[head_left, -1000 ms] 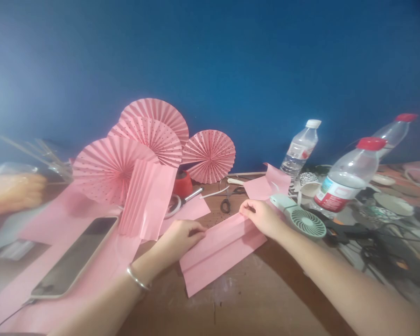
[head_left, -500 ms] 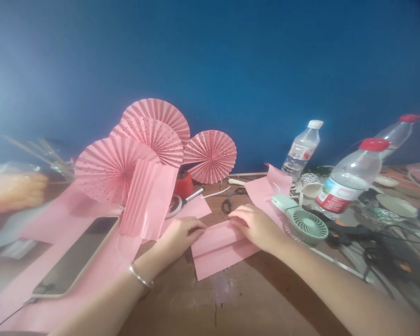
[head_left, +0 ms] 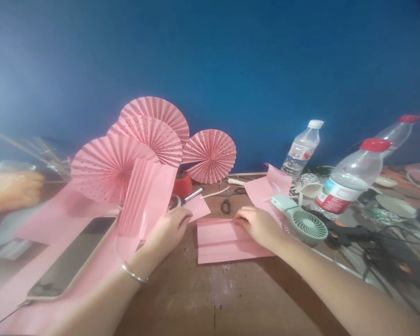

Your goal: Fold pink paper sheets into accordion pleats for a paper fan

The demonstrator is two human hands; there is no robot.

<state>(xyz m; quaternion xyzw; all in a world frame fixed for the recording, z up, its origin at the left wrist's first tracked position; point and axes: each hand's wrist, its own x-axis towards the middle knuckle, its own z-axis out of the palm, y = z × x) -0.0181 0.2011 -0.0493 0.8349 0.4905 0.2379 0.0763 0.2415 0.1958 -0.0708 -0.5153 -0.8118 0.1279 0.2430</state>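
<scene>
A pink sheet of paper (head_left: 227, 252) with crosswise fold lines lies on the wooden table. At its upper right part, my right hand (head_left: 261, 226) grips the upper edge with bent fingers. My left hand (head_left: 171, 228), wearing a silver bangle, is off to the left of the sheet and apart from it. Its fingers are loosely bent, with nothing visible in them. Right behind that hand leans a pleated pink paper piece (head_left: 143, 196). Pink paper fan rosettes (head_left: 121, 170), several of them dotted, stand against the blue wall.
A phone (head_left: 73, 259) lies on pink paper at the left. A mint handheld fan (head_left: 306, 221), a white-capped bottle (head_left: 303, 147) and red-capped bottles (head_left: 350, 179) stand or lie at the right, among cables. Behind the sheet are black scissors (head_left: 226, 205) and a red object (head_left: 182, 183).
My left hand has let go of the sheet's left end and moved left. The sheet has turned so its near edge lies more level; my right hand has shifted slightly right.
</scene>
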